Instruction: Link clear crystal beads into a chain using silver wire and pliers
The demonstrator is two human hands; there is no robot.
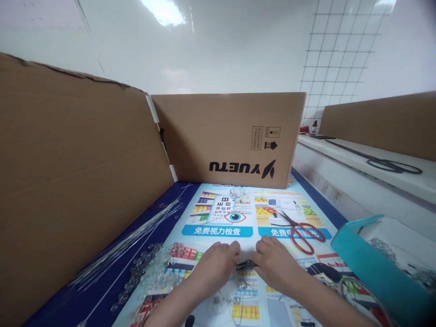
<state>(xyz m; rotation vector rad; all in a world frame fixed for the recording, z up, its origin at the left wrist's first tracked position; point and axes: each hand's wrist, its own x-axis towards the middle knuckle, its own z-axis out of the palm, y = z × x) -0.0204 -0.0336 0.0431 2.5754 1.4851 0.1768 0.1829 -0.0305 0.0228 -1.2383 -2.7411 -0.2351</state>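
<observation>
My left hand [221, 261] and my right hand [274, 260] are close together over the printed mat, both with fingers curled closed. A small dark object [247, 265] lies in the gap between their fingertips; its kind is unclear, and what each hand pinches is hidden. Just below the hands, thin wire [241, 311] with a few clear beads [217, 299] lies in loose loops. To the left of my left hand spreads a pile of clear beads [155, 272]. Red-handled scissors [303, 230] rest partly spread beyond my right hand.
Straight wire strands [136, 238] lie along the left cardboard panel [78, 172]. A clear beaded wire piece [238, 194] sits before the back cardboard box [228, 136]. On the right are a teal box [381, 272] containing wire pieces and a wire coil [366, 293].
</observation>
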